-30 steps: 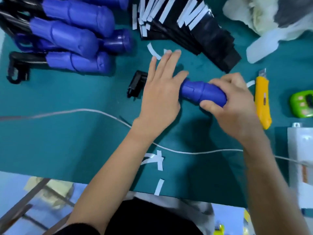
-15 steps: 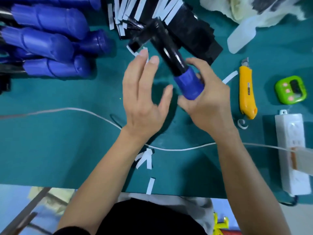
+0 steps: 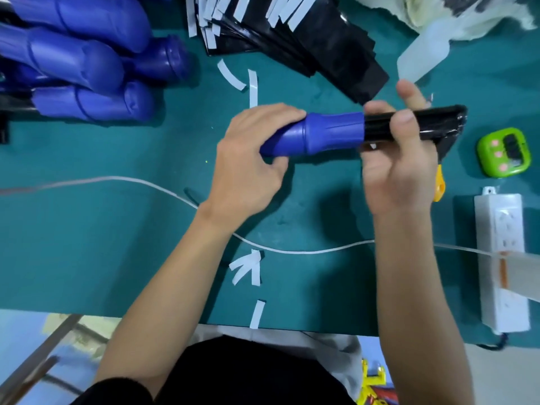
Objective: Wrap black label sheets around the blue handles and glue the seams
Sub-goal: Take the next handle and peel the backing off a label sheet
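Teal surface [image 3: 87, 244]: heap of bare blue plastic handles [image 3: 87, 62] is lying top left, fanned stack of glossy black label sheets [image 3: 321, 39] beside it. Most of the work is seemingly remaining. One blue handle [image 3: 333, 133], black-wrapped at right, is being held mid-surface; left hand [image 3: 248, 165] is gripping its blue end, right hand [image 3: 400, 171] curling round the wrap.

Both hands [image 3: 248, 159] hold one blue handle [image 3: 318, 135] (black end rightward) above the table [image 3: 87, 229].

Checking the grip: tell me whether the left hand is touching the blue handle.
Touching. The head view shows the left hand curled round the tapered end of the blue handle; the right hand grips its black end.
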The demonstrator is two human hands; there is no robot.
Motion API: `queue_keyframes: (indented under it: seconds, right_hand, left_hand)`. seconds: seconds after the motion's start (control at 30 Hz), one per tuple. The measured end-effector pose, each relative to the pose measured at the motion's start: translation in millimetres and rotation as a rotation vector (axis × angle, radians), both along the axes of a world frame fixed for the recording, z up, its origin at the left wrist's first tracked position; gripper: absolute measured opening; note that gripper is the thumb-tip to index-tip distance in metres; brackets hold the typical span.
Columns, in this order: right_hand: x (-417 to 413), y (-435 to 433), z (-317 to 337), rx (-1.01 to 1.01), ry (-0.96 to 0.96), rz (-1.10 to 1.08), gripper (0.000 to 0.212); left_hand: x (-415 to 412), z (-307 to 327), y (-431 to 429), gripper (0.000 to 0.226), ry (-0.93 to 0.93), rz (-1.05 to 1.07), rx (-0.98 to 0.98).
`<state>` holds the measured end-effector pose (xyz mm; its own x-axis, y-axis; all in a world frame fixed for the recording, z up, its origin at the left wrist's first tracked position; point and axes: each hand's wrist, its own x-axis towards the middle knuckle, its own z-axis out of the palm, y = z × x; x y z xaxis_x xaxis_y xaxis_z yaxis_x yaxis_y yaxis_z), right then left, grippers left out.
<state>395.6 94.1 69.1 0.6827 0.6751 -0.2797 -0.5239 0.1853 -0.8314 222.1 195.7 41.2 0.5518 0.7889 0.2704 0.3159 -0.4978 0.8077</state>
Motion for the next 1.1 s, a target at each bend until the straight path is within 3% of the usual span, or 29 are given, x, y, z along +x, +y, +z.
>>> queue_keyframes:
  seconds: [0.17,0.4,0.6,0.77,0.87,1.0,1.1]
  right_hand:
    - [-1,0,-9,-0.143,-0.015,0.080,0.033]
    - [0,5,-17,-0.212,0.014,0.076,0.040]
    - [0,0,-20,-0.328,-0.125,0.174,0.034]
    - [1,0,-23,-0.414,-0.097,0.195,0.050]
    - [4,-2,-24,-0.426,-0.074,0.184,0.047]
    - [3,-1,-23,-0.457,-0.059,0.147,0.044]
    - [3,0,-22,-0.489,-0.084,0.151,0.042]
  left_hand:
    - [-1,-5,7,0.062,0.047,0.009,-0.064]
    - [-2,3,11,0.055,0.206,-0.024,-0.034]
    - [-5,4,17,0.045,0.268,-0.006,-0.080]
    - [-6,4,21,0.039,0.301,-0.038,-0.019]
    - [-4,-1,19,0.053,0.292,-0.050,0.007]
    - [-3,-3,19,0.077,0.272,-0.047,-0.096]
    - [-6,-5,25,0.083,0.228,-0.046,-0.193]
